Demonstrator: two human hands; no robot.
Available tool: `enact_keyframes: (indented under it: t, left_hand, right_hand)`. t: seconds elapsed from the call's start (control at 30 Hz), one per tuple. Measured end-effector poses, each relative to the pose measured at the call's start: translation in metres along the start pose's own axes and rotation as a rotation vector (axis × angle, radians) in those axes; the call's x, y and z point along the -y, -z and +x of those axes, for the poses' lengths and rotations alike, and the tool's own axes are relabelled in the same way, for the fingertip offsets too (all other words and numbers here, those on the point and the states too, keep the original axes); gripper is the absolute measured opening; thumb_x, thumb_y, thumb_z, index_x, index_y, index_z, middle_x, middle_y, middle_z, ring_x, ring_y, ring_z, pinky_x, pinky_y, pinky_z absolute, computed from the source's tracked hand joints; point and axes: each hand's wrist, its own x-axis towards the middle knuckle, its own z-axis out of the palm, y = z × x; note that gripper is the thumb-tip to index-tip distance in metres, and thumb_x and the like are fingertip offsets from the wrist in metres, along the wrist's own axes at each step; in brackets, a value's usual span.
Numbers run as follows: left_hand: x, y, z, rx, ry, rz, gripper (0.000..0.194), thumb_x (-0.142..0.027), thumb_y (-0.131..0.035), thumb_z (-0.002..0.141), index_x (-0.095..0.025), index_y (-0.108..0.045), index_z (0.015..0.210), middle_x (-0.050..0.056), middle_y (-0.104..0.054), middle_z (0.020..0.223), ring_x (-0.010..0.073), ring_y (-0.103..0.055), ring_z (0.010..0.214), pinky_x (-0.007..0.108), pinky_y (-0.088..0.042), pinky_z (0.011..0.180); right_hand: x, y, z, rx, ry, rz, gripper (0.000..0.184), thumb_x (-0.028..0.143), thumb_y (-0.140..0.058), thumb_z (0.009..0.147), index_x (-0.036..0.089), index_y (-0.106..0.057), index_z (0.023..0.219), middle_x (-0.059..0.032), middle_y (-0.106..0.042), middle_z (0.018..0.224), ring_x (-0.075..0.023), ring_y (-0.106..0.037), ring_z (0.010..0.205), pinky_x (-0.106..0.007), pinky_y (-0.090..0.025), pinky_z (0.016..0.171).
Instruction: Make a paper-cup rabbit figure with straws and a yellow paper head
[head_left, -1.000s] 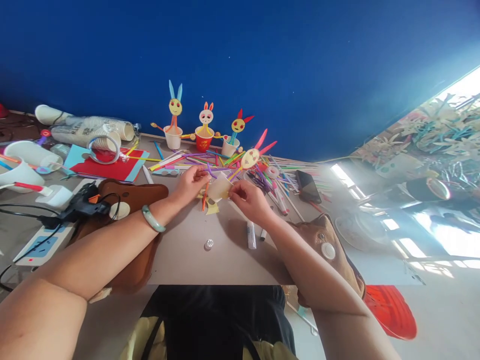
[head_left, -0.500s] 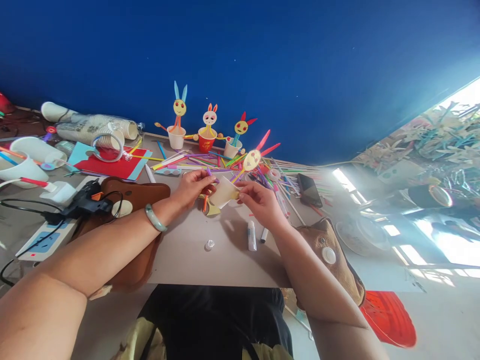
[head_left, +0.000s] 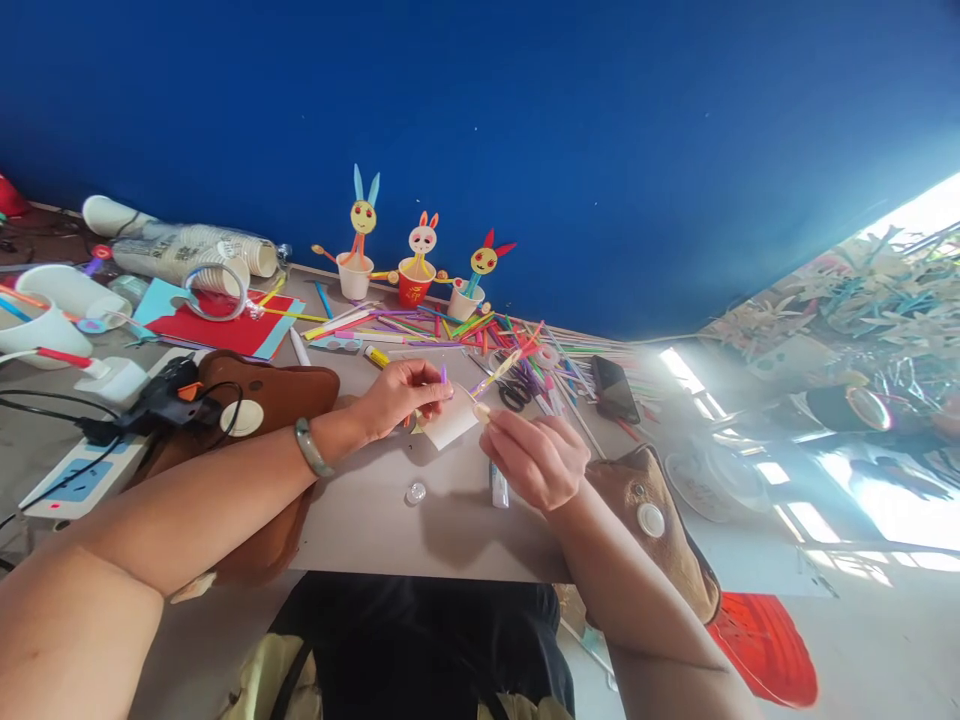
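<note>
My left hand point(head_left: 405, 395) is closed at the left side of a white paper cup point(head_left: 453, 425), thumb and fingers gripping its wall near an upright purple strip point(head_left: 443, 373). The cup is tilted. From it a yellow strip leads to a rabbit head with red ears, now seen nearly edge-on point(head_left: 508, 362). My right hand point(head_left: 536, 455) pinches the cup's right side at a small pale yellow piece point(head_left: 482, 411). Beneath the right hand lies a white glue tube point(head_left: 499, 487), partly hidden. A small clear cap point(head_left: 415, 492) lies in front of the cup.
Three rabbit cup figures point(head_left: 416, 282) stand along the blue wall. Coloured strips, scissors point(head_left: 514, 393) and a phone point(head_left: 615, 389) lie behind my hands. Brown pouches flank them, left point(head_left: 300, 375) and right point(head_left: 645, 480). A power strip point(head_left: 90, 470) with cables is at far left.
The cup has been turned and brought nearer, so its rabbit head swung from facing me to edge-on. My right hand has moved toward me and rotated, now over the glue tube.
</note>
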Motion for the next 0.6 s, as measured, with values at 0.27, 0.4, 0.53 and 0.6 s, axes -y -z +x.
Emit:
enact_keyframes:
  t: [0.27, 0.4, 0.53, 0.6]
  left_hand:
    - [-0.007, -0.008, -0.007, 0.099, 0.019, -0.021, 0.033, -0.041, -0.082, 0.071, -0.016, -0.061, 0.075, -0.001, -0.062, 0.057, 0.0083, -0.054, 0.049, 0.020, -0.036, 0.045]
    - [-0.008, -0.010, -0.008, 0.100, 0.050, -0.062, 0.035, -0.040, -0.085, 0.067, -0.016, -0.062, 0.075, -0.001, -0.064, 0.062, 0.0092, -0.058, 0.054, 0.020, -0.041, 0.049]
    - [-0.007, -0.011, -0.007, 0.130, 0.074, -0.073, 0.038, -0.043, -0.087, 0.065, -0.015, -0.062, 0.074, 0.002, -0.067, 0.064, 0.0114, -0.062, 0.058, 0.023, -0.050, 0.057]
    - [-0.007, -0.012, -0.008, 0.158, 0.076, -0.073, 0.039, -0.045, -0.087, 0.065, -0.015, -0.064, 0.075, 0.003, -0.068, 0.065, 0.0126, -0.064, 0.060, 0.025, -0.053, 0.062]
  right_hand:
    - [0.002, 0.005, 0.001, -0.003, 0.069, 0.066, 0.021, 0.014, -0.065, 0.087, 0.033, -0.070, 0.095, 0.0006, -0.078, 0.099, -0.0109, -0.063, 0.057, -0.029, -0.044, 0.047]
    - [-0.003, 0.000, -0.005, 0.074, 0.069, 0.073, 0.021, 0.017, -0.060, 0.089, 0.033, -0.070, 0.097, -0.0001, -0.078, 0.102, -0.0115, -0.063, 0.058, -0.029, -0.045, 0.047]
    - [-0.005, -0.004, -0.005, 0.117, 0.111, -0.024, 0.023, 0.018, -0.055, 0.091, 0.033, -0.071, 0.099, -0.0013, -0.078, 0.104, -0.0130, -0.065, 0.061, -0.030, -0.047, 0.050]
    - [-0.005, -0.005, -0.002, 0.084, 0.141, -0.033, 0.022, 0.018, -0.055, 0.091, 0.033, -0.071, 0.098, -0.0012, -0.078, 0.103, -0.0126, -0.065, 0.060, -0.029, -0.047, 0.049]
